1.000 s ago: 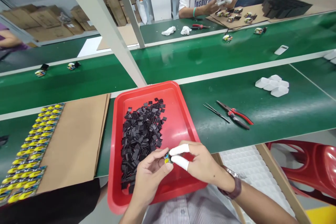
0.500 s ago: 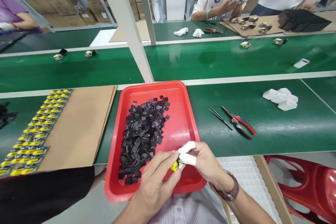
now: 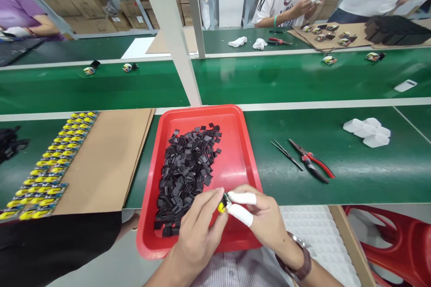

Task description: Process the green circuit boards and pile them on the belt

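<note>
Over the near right part of a red tray (image 3: 249,161), my left hand (image 3: 200,222) pinches a small circuit board (image 3: 222,205) with a yellow part on it. My right hand (image 3: 261,215) has white covers on its thumb and index finger, and their tips close on the board's right side. What lies exactly between those tips is too small to make out. Beside my left hand a heap of small flat black pieces (image 3: 186,170) fills the tray's left side.
Cardboard (image 3: 104,152) on the left carries rows of yellow-topped circuit boards (image 3: 63,152). Tweezers (image 3: 286,154), red-handled pliers (image 3: 311,161) and white plastic pieces (image 3: 368,131) lie to the right. Behind runs a green conveyor belt (image 3: 229,80) with a few boards; co-workers sit beyond. A red stool (image 3: 404,237) stands lower right.
The camera view has turned slightly left, so most things appear farther right. Both hands stay at the board, which is tilted differently, and my right thumb and index finger have shifted along its side.
</note>
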Action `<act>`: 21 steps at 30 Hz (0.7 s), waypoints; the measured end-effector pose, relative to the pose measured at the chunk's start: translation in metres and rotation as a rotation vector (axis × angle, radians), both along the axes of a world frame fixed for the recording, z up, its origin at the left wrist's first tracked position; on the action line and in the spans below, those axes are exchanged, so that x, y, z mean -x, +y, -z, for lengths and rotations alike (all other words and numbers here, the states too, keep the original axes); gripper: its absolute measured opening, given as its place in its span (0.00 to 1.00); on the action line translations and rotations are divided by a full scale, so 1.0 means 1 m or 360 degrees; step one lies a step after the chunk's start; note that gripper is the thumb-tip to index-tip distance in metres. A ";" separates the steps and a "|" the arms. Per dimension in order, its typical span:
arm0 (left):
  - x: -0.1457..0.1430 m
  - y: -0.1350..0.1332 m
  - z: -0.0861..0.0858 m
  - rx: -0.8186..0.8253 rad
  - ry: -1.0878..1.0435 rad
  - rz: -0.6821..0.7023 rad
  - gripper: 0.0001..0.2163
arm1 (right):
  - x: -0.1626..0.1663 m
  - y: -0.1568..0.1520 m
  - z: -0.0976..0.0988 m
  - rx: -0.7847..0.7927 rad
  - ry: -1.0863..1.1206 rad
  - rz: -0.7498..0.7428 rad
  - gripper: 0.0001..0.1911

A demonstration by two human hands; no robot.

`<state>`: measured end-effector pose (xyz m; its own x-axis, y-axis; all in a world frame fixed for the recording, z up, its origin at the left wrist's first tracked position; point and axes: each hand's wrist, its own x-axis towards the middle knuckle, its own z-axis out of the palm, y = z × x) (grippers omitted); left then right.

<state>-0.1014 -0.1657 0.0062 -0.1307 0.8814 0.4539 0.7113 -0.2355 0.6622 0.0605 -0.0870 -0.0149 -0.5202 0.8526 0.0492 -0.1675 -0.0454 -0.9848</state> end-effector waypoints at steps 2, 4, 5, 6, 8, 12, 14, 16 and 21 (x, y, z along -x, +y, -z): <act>0.001 0.001 0.000 -0.0037 -0.0021 -0.0005 0.31 | 0.002 -0.001 0.000 -0.0046 -0.0035 -0.0049 0.08; 0.002 0.001 0.000 -0.0046 -0.0042 -0.0002 0.30 | 0.003 0.000 0.000 -0.0089 -0.0038 -0.0086 0.07; 0.003 0.001 0.000 -0.0040 -0.0046 0.0008 0.30 | 0.004 0.000 -0.001 -0.0111 -0.0028 -0.0097 0.07; 0.004 0.002 0.001 -0.0030 -0.0045 0.0020 0.30 | 0.005 0.001 -0.002 -0.0137 -0.0018 -0.0105 0.07; 0.007 0.004 0.001 -0.0013 -0.0033 0.0035 0.29 | 0.005 0.005 -0.004 -0.0201 0.0013 -0.0121 0.08; 0.018 0.015 -0.003 0.0049 0.0043 0.0077 0.23 | -0.001 0.019 -0.007 -0.0320 0.0037 -0.0251 0.13; 0.024 0.023 -0.008 0.0066 0.0119 0.0170 0.20 | -0.008 0.027 -0.005 -0.0313 -0.0022 -0.0202 0.17; 0.028 0.034 -0.011 0.0020 0.0204 0.0337 0.20 | -0.016 0.032 0.001 -0.0249 -0.0016 -0.0130 0.27; 0.013 0.072 -0.016 -0.0032 0.0374 0.0926 0.29 | -0.040 0.037 0.018 -0.0019 0.0211 -0.0246 0.40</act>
